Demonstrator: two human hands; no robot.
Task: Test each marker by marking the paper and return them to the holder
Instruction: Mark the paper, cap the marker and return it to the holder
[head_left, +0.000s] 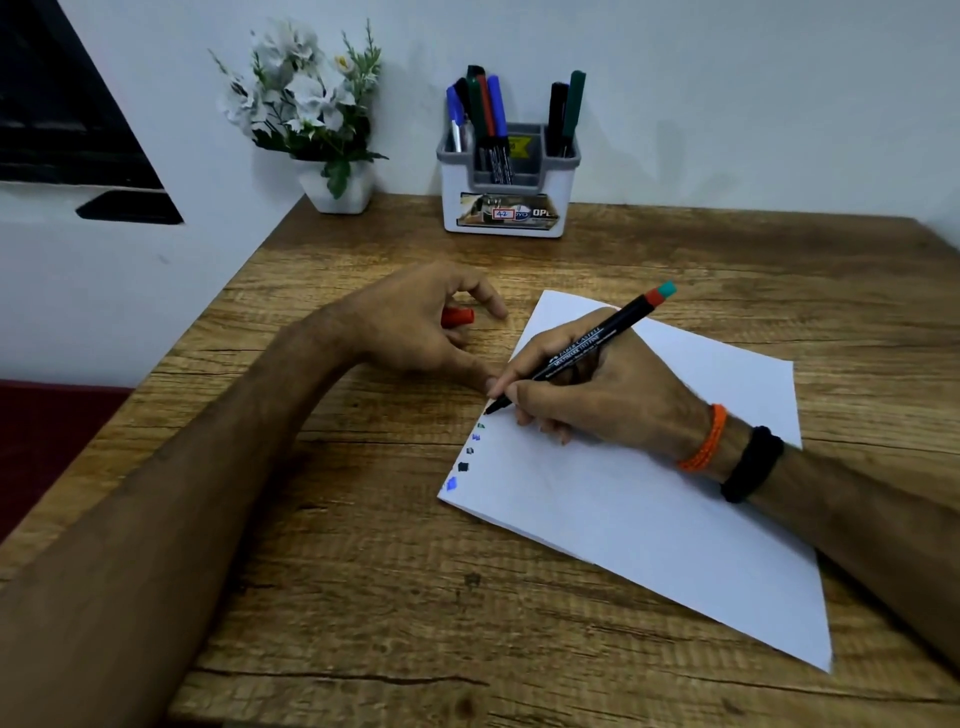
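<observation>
Two bare hands work over a wooden table (363, 571). The right hand (597, 395) holds a black marker (582, 348) in a writing grip, with thumb and fingers curled round the lower part of its barrel. The marker leans up and away from the person, its red and teal end pointing toward the far right, and its tip touches the left edge of a white sheet of paper (649, 519). Below the tip, along the same edge, stands a short column of small marks (465, 457) in green, dark and blue colours. On the right wrist sit an orange thread band (706, 441) and a black band (753, 465).

The left hand (415, 322) rests on the table just beside the paper, its fingers curled round a red cap (458, 317), which shows between thumb and fingers. Its lowest fingertip lies close to the right hand; I cannot tell if they touch.

At the far edge of the table, against the wall, stands a white and grey holder (506, 208) with a printed label on the front. Several markers (485, 109) with blue, green, red and black caps stand upright in its left compartments, and two more, black and green, in the right one. To the left of the holder, in the corner, is a white pot with white flowers (306, 98). Nothing lies between the holder and the hands.

The walls are plain and pale. On the left wall a dark panel (62, 104) is partly in view, and low at the left edge of the table something dark red (47, 415) shows.
</observation>
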